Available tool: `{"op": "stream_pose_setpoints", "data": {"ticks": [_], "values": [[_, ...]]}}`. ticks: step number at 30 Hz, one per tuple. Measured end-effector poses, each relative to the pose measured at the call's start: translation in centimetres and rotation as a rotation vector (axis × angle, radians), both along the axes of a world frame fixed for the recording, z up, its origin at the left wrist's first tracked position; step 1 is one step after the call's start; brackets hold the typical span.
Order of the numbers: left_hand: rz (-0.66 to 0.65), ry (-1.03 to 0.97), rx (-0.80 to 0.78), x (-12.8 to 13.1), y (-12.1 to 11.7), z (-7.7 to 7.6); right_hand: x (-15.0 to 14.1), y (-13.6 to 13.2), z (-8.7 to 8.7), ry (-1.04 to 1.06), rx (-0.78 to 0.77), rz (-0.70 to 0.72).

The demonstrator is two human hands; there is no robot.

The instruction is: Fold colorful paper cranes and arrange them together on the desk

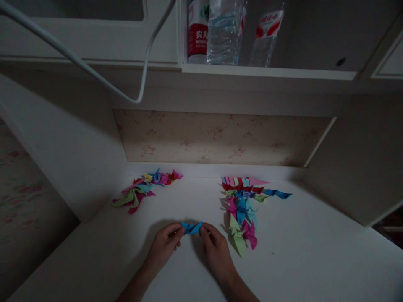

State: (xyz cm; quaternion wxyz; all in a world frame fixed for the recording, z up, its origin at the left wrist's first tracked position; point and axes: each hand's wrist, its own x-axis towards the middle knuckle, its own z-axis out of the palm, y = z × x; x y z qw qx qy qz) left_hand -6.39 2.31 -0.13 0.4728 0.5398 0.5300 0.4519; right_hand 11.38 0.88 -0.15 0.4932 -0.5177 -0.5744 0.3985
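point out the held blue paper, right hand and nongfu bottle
Held blue paper [192, 228]: head view, its middle
Right hand [219, 249]: head view, its back
Nongfu bottle [198, 37]: head view, its red label

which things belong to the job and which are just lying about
In the job:
blue folded paper, held by left hand and right hand
likely folded papers at left, folded papers at right

Apparently unrelated:
plastic bottles
hanging white cable

Blue piece creased paper; tabletop smooth; bottle glossy plastic
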Motion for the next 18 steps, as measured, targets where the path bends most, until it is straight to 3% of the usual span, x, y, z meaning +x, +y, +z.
{"op": "stream_pose_setpoints", "data": {"ticks": [13,18], "values": [[0.0,0.023,0.008,0.3,0.0,0.4,-0.1,-0.1,0.2,0.099,-0.03,0.052],[0.04,0.013,-0.01,0.4,0.0,0.3,1.0,-1.0,2.2,0.318,-0.122,0.019]]}}
